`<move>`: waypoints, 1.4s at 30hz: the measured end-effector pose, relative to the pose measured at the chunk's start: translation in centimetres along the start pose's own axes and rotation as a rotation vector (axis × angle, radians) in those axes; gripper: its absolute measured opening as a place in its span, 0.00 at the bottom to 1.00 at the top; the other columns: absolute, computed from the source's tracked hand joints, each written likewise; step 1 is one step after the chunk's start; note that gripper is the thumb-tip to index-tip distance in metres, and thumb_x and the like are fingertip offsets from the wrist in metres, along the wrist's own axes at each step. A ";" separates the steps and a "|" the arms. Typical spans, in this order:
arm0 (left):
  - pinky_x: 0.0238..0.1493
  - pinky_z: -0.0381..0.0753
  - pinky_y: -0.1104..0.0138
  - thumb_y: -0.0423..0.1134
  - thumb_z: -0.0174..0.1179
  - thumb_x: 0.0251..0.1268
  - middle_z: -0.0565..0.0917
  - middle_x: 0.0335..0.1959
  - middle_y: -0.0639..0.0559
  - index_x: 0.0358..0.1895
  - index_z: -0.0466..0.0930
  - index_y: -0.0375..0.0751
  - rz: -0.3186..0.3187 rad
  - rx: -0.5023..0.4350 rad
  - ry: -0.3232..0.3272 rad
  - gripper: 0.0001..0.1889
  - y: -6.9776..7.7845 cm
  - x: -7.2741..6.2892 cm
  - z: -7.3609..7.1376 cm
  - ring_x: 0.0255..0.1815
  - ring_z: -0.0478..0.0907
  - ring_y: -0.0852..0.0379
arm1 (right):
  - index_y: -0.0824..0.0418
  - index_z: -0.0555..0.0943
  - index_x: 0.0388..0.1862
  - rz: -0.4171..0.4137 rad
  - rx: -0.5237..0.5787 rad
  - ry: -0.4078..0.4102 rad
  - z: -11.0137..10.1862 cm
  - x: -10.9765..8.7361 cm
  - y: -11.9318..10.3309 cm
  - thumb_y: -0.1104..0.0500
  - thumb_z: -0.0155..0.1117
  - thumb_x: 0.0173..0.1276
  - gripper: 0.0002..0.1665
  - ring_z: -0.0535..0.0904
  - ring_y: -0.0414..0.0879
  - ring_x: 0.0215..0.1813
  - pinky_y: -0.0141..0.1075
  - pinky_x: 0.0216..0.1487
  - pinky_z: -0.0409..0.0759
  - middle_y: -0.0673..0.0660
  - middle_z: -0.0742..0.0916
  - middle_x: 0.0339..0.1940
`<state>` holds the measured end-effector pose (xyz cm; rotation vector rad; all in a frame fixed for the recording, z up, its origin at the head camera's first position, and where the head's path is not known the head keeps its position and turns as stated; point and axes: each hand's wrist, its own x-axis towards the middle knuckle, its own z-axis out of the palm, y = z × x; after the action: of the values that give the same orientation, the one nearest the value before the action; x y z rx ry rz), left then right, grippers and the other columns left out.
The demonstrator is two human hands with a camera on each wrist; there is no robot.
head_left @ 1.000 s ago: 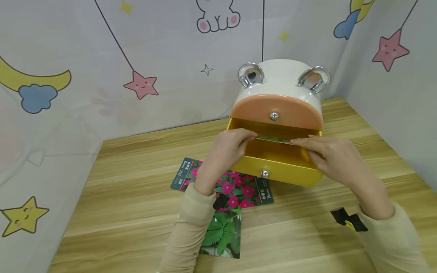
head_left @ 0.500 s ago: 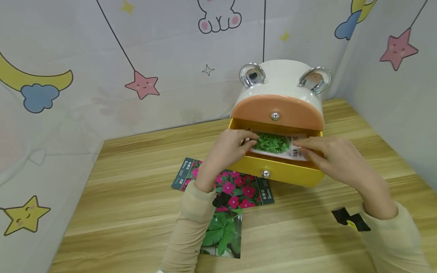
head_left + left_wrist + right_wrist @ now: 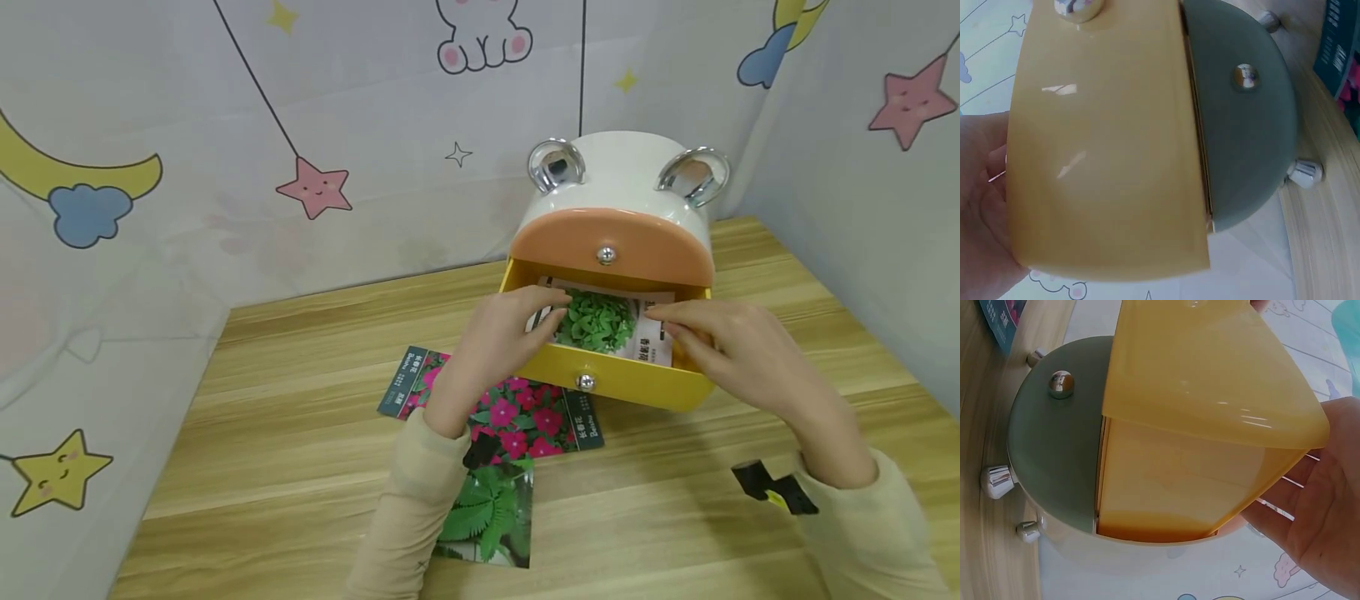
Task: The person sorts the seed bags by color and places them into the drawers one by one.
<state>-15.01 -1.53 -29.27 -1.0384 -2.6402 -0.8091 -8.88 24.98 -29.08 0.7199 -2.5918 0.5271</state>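
We see the leafy seed packet [image 3: 600, 325], edge-on a second ago, now lying nearly flat in the pulled-out yellow drawer [image 3: 630, 385], a narrow gap at its right. The left hand [image 3: 510, 325] and right hand [image 3: 723, 333], fingers parted, grip nothing; we cannot make out fingertip contact.

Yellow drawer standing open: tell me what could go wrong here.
The left hand and right hand both reach over the leafy packet in the open yellow drawer, so one might get pinched if the drawer slid shut. The left sleeve overlaps the green-leaf card in the head view, so drawing back low might drag the card.
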 end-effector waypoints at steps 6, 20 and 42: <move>0.56 0.80 0.62 0.40 0.57 0.69 0.86 0.51 0.52 0.52 0.83 0.44 0.079 0.058 0.067 0.13 0.0 -1.3 -0.1 0.52 0.83 0.56 | 0.55 0.85 0.50 -0.018 -0.008 0.037 0.1 -0.4 -0.4 0.67 0.64 0.63 0.18 0.62 0.30 0.22 0.27 0.22 0.62 0.41 0.73 0.18; 0.58 0.78 0.65 0.40 0.59 0.67 0.87 0.47 0.54 0.49 0.85 0.44 0.241 0.146 0.191 0.12 0.1 -4.2 -0.6 0.51 0.83 0.58 | 0.53 0.84 0.52 -0.081 -0.027 0.124 0.1 -1.3 -1.8 0.68 0.66 0.59 0.22 0.73 0.36 0.31 0.32 0.31 0.74 0.43 0.84 0.28; 0.63 0.77 0.61 0.38 0.66 0.59 0.87 0.50 0.51 0.49 0.85 0.42 0.396 0.254 0.268 0.14 1.7 -8.6 -1.5 0.56 0.81 0.57 | 0.58 0.84 0.53 -0.297 0.007 0.291 0.5 -1.9 -5.9 0.46 0.44 0.78 0.26 0.82 0.51 0.52 0.18 0.70 0.59 0.56 0.87 0.52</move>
<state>-7.53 -6.30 -30.39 -1.2258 -2.1462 -0.4733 -4.27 20.86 -28.96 0.9356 -2.1681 0.5054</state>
